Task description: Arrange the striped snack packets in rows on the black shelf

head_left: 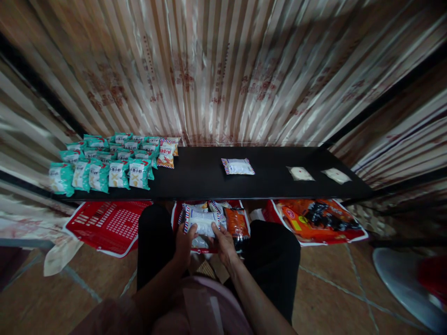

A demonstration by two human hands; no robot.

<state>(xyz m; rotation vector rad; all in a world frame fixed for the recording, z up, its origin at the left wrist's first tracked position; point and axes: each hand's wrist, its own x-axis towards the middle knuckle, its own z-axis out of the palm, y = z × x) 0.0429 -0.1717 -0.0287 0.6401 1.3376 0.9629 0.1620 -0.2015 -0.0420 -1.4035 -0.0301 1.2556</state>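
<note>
This looks like a small shop or a makeshift store corner. A long black shelf (pixel 202 181) bears green snack bags (pixel 99 176) lined up in rows at the left, like goods on display. Red shopping baskets (pixel 104 228) sit on its near side, two loaded with packets (pixel 237 221). Printed sheeting (pixel 223 70) hangs at the far side; the floor (pixel 331 284) is tiled.

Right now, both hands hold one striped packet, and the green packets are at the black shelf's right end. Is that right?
No, the head view shows the green packets at the left end of the black shelf. The left hand and right hand do hold one striped packet.
</note>
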